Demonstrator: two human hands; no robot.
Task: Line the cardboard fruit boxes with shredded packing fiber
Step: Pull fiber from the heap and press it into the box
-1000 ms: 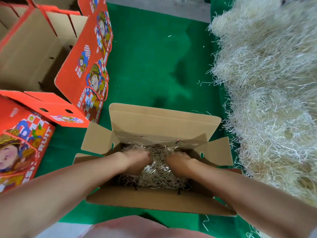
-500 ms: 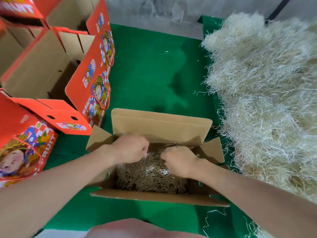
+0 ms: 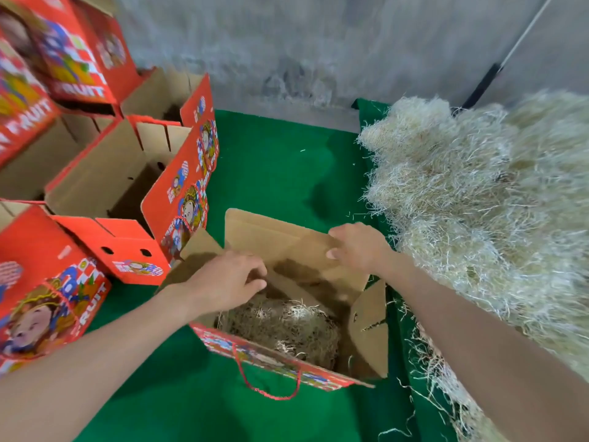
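Left grip (image 3: 228,280) loosely curled, palm down; right grip (image 3: 357,247) farther forward, in a pinch

Mottled grey concrete wall (image 3: 287,59), green felt mat (image 3: 280,173) covering the floor, thin pole (image 3: 497,71) leaning upper right

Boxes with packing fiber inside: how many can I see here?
1: the box nearest the person holds fiber. The open box to its left looks bare inside. The other boxes farther left hide their insides.
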